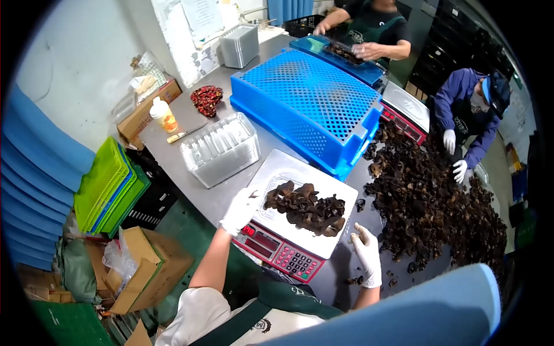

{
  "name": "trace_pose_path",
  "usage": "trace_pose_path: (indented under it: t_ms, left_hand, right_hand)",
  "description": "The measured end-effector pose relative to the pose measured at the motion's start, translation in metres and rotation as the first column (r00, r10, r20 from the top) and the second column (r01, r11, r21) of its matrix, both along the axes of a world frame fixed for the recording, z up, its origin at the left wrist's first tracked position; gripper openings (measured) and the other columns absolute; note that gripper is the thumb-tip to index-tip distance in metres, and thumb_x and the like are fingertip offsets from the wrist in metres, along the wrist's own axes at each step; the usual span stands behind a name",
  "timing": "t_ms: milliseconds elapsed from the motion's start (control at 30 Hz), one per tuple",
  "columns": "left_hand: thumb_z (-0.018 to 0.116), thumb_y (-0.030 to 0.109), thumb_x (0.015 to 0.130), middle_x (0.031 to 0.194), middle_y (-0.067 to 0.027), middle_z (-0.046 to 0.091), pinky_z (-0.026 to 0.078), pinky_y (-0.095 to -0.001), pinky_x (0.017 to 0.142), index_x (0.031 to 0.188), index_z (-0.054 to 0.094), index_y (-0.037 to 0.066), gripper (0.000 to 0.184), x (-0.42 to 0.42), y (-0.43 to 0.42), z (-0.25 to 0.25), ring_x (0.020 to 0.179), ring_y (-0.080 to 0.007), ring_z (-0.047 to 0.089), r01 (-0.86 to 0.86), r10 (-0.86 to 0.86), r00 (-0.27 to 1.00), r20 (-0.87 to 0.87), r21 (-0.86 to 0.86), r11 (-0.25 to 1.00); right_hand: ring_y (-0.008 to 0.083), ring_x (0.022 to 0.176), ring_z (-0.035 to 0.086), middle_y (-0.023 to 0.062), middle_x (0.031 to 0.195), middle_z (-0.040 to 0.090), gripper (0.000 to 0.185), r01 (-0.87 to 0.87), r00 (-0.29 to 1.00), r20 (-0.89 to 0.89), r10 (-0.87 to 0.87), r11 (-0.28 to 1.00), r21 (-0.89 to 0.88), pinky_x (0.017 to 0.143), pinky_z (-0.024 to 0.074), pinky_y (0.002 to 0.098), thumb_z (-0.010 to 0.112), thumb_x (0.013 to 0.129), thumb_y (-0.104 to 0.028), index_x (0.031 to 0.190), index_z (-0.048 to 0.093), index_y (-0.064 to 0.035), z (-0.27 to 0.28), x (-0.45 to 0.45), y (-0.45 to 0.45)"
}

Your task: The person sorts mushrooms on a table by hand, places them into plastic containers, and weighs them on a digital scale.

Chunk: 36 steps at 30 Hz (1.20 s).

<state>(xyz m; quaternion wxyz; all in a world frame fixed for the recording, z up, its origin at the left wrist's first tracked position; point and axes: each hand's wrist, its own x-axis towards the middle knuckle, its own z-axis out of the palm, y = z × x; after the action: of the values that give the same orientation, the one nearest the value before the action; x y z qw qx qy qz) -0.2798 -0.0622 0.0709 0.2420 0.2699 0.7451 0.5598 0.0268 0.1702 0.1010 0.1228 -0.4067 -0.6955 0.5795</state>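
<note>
A clear plastic tray [272,183] lies on the white platform of a red digital scale [323,247], with dark brown wood ear mushrooms [306,209] heaped in it. My left hand [240,211], in a white glove, is at the left edge of the platform beside the tray, its fingers loosely apart. On the other side, my gloved right hand [367,256] hovers off the scale's right corner. Its thumb and fingers are spread with nothing between them. Red digits glow on the scale's display [248,230], too blurred to read surely.
A large pile of wood ear [433,196] covers the table's right side. Behind the scale sits an upturned blue crate [311,98]; left of it are stacked clear trays [220,149], a bottle [164,117] and a red bundle [206,100]. Two co-workers [375,29] work across the table.
</note>
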Motion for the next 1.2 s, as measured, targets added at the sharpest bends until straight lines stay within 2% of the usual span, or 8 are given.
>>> trace_pose_path:
  t_ms: [200, 367, 533, 700, 867, 967, 1033, 1200]
  left_hand:
    - [0.055, 0.006, 0.091, 0.073, -0.0001, 0.053, 0.046, -0.0248, 0.056, 0.122, 0.056, -0.001, 0.032, 0.001, 0.018, -0.006, 0.059, -0.0091, 0.054, 0.123, -0.119, 0.991, 0.068, -0.051, 0.991]
    - [0.057, 0.005, 0.092, 0.075, -0.0005, 0.054, 0.046, -0.0226, 0.049, 0.122, 0.056, 0.0, 0.03, -0.011, 0.026, 0.012, 0.056, -0.0077, 0.057, 0.006, -0.033, 0.983, 0.183, 0.145, 0.989]
    - [0.056, 0.003, 0.093, 0.082, -0.0041, 0.057, 0.049, -0.0233, 0.051, 0.123, 0.054, -0.003, 0.03, -0.045, 0.071, 0.016, 0.056, -0.0108, 0.057, -0.143, 0.064, 0.97, 0.236, 0.335, 0.931]
    - [0.054, 0.0, 0.092, 0.077, -0.0065, 0.058, 0.051, -0.0247, 0.048, 0.124, 0.051, -0.005, 0.032, -0.082, 0.123, -0.002, 0.053, -0.0129, 0.058, -0.245, 0.168, 0.959, 0.228, 0.369, 0.897]
    - [0.053, 0.0, 0.093, 0.084, -0.0096, 0.061, 0.054, -0.0257, 0.052, 0.131, 0.043, -0.008, 0.041, -0.122, 0.178, 0.001, 0.057, -0.0153, 0.062, -0.35, 0.242, 0.922, 0.303, 0.381, 0.856]
    - [0.051, -0.006, 0.091, 0.122, -0.0191, 0.056, 0.055, -0.0268, 0.075, 0.141, 0.035, -0.006, 0.053, -0.132, 0.205, 0.018, 0.095, -0.0216, 0.066, -0.328, 0.144, 0.913, 0.381, 0.48, 0.814]
    - [0.051, -0.008, 0.091, 0.139, -0.0205, 0.046, 0.051, -0.0281, 0.087, 0.144, 0.035, -0.003, 0.056, -0.137, 0.206, 0.026, 0.116, -0.0259, 0.059, -0.271, 0.104, 0.931, 0.35, 0.474, 0.838]
    - [0.056, 0.002, 0.091, 0.116, -0.0135, 0.065, 0.048, -0.0322, 0.093, 0.117, 0.064, -0.001, 0.027, -0.146, 0.135, 0.037, 0.109, -0.0239, 0.062, 0.037, 0.125, 0.858, -0.498, 0.304, 0.952]
  right_hand:
    - [0.0116, 0.087, 0.063, 0.0079, 0.104, 0.066, 0.043, 0.003, 0.985, -0.174, -0.014, 0.998, -0.063, 0.079, 0.0519, 0.0254, 0.056, 0.087, -0.002, 0.129, 0.052, 0.0053, -0.015, -0.029, -0.02]
    - [0.0021, 0.063, 0.047, -0.0027, 0.086, 0.061, 0.037, 0.017, 0.959, -0.28, 0.047, 0.975, 0.221, 0.055, 0.0391, 0.0181, 0.061, 0.093, -0.013, 0.127, 0.056, 0.0015, 0.001, -0.066, 0.019]
    - [0.003, 0.057, 0.048, -0.0031, 0.071, 0.057, 0.037, 0.061, 0.949, -0.315, -0.008, 0.985, 0.161, 0.053, 0.0403, 0.02, 0.061, 0.091, -0.01, 0.126, 0.059, 0.0023, 0.021, -0.134, 0.088]
    - [0.0076, 0.059, 0.057, 0.0061, 0.088, 0.067, 0.045, 0.066, 0.922, -0.371, -0.108, 0.99, -0.124, 0.051, 0.0436, 0.0204, 0.063, 0.093, -0.014, 0.133, 0.051, 0.0012, 0.014, -0.182, 0.132]
    - [0.0095, 0.065, 0.059, 0.01, 0.1, 0.069, 0.049, -0.034, 0.908, -0.415, -0.056, 0.978, -0.206, 0.059, 0.0504, 0.0243, 0.06, 0.094, -0.012, 0.137, 0.044, 0.0065, 0.013, -0.173, 0.115]
    - [0.0071, 0.067, 0.054, 0.0087, 0.098, 0.069, 0.044, -0.04, 0.911, -0.408, -0.065, 0.969, -0.244, 0.063, 0.0469, 0.0211, 0.059, 0.094, -0.01, 0.134, 0.048, 0.0062, 0.033, -0.154, 0.095]
    - [0.0068, 0.067, 0.053, 0.0082, 0.098, 0.069, 0.042, -0.053, 0.908, -0.417, -0.046, 0.974, -0.222, 0.063, 0.0462, 0.0206, 0.059, 0.094, -0.009, 0.132, 0.049, 0.0063, 0.028, -0.136, 0.097]
    - [0.0061, 0.068, 0.052, 0.0055, 0.093, 0.069, 0.034, 0.01, 0.914, -0.401, -0.064, 0.991, -0.137, 0.062, 0.0431, 0.0207, 0.062, 0.092, -0.009, 0.122, 0.059, 0.0053, 0.022, -0.052, 0.089]
